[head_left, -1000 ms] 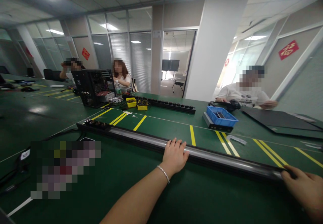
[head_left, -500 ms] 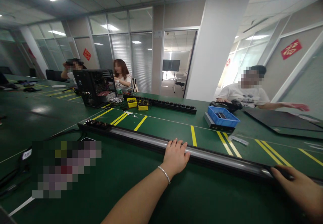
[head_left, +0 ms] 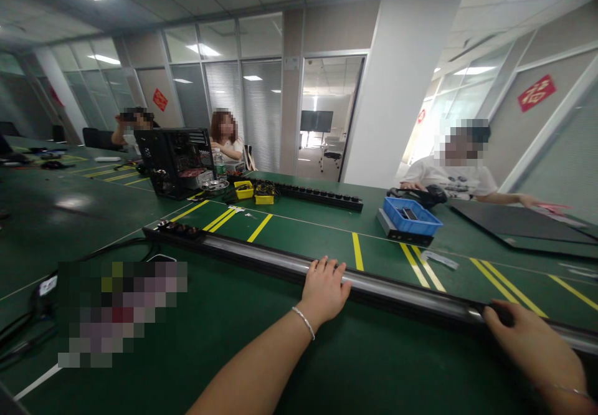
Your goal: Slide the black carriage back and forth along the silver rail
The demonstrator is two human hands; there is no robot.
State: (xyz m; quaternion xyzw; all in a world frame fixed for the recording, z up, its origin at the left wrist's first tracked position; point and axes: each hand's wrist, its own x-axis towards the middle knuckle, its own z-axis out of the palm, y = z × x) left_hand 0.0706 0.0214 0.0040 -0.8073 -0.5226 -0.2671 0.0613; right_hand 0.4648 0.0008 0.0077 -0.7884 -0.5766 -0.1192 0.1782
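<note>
A long black bar with a shiny grey channel (head_left: 397,293) lies slantwise across the table before me. My left hand (head_left: 326,289) rests over its middle, fingers spread across the top and thumb apart at the near edge. Farther right along the bar, my right hand (head_left: 537,340) is closed around a small black rounded piece (head_left: 503,313) sitting against the channel. The palm hides part of this piece. At the bar's left end are several small dark fittings (head_left: 180,229).
A bar with a row of black knobs (head_left: 317,195) lies beyond. Behind stand an open computer case (head_left: 177,159), two yellow bins (head_left: 265,198) and a blue bin (head_left: 411,217). Cables (head_left: 40,303) run at left. Across the table, a person (head_left: 453,178) reaches over a dark panel (head_left: 514,222).
My right hand has slid left along the bar with the black rounded piece. The left hand has stayed in place. Opposite, the co-worker's outstretched hand has come down toward the dark panel.
</note>
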